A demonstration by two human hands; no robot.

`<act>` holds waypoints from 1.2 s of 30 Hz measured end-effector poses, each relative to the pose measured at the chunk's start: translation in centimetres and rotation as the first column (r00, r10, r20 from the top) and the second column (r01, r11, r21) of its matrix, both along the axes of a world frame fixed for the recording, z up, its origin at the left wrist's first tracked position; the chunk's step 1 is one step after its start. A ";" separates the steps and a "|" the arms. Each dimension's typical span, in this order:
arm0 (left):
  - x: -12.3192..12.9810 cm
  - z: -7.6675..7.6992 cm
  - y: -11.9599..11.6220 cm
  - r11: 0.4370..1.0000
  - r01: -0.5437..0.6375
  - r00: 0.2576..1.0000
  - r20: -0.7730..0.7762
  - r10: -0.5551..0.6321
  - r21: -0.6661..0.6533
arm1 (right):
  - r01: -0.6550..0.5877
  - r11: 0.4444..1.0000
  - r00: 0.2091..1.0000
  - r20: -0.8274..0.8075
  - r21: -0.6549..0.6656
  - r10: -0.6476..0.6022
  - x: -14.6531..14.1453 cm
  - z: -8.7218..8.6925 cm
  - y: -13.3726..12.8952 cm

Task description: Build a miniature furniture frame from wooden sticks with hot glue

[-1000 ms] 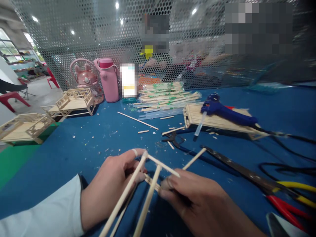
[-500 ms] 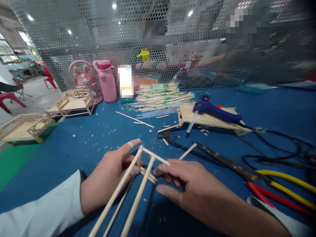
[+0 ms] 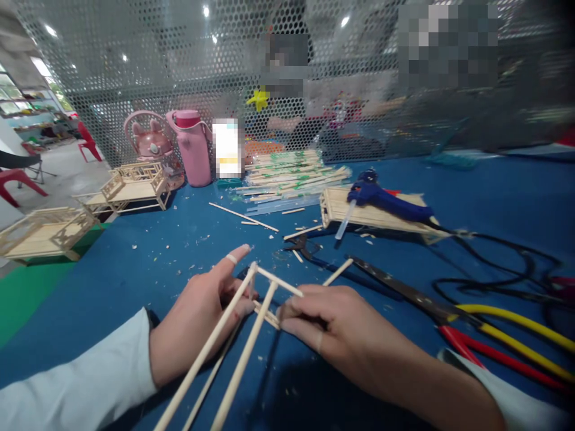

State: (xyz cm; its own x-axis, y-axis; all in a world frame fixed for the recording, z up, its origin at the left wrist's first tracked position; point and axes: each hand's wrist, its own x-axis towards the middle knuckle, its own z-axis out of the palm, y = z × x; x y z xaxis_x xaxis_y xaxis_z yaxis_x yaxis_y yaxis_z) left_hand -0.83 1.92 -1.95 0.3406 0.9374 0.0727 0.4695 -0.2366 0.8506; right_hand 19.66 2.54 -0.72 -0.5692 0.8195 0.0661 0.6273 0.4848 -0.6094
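A frame of thin round bamboo sticks (image 3: 245,356) stretches from the lower edge of the view up between my hands. Its far end has a top crossbar and a short doubled lower crosspiece. My left hand (image 3: 202,311) is closed on the frame's far left corner by the thumb and lower fingers, while its index finger points away along the table. With thumb and fingers pinched together, my right hand (image 3: 344,323) grips the right end of the lower crosspiece. The fingertips partly hide what they hold. Both hands wear a pale band on a finger.
Beyond my right hand lie scissors (image 3: 404,287) with red and yellow handles, dark pliers (image 3: 309,248), and a blue glue gun (image 3: 381,200) on a stick-built piece. Bagged sticks (image 3: 287,173), a pink bottle (image 3: 194,149) and small stick furniture (image 3: 139,185) stand behind. A perforated metal screen (image 3: 179,72) backs the table.
My right thumb has moved up to meet the fingers, closing on the end of the lower crosspiece. The frame has shifted very slightly left in view; my left hand stays on it.
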 end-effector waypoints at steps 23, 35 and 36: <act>-5.0 4.4 2.6 0.878 -0.118 0.882 -0.358 0.307 0.463 | 0.081 0.897 0.878 0.395 0.434 -0.270 3.4 -0.3 2.1; -4.2 3.5 1.8 0.940 -0.060 0.941 -0.296 0.166 0.337 | 0.125 0.990 0.870 -0.471 -0.071 -0.144 0.9 0.7 1.3; -3.9 3.3 2.1 0.947 -0.079 0.954 -0.253 0.163 0.312 | 0.105 0.987 0.866 -0.478 -0.118 -0.149 0.5 0.5 1.2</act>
State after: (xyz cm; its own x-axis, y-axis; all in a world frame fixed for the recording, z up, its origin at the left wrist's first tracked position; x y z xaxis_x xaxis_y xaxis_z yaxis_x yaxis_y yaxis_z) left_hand -4.71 3.97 1.31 0.2714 0.9229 0.2730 0.7135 -0.3833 0.5866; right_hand 20.13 3.74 -0.19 -0.3744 0.8975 0.2330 0.2957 0.3537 -0.8874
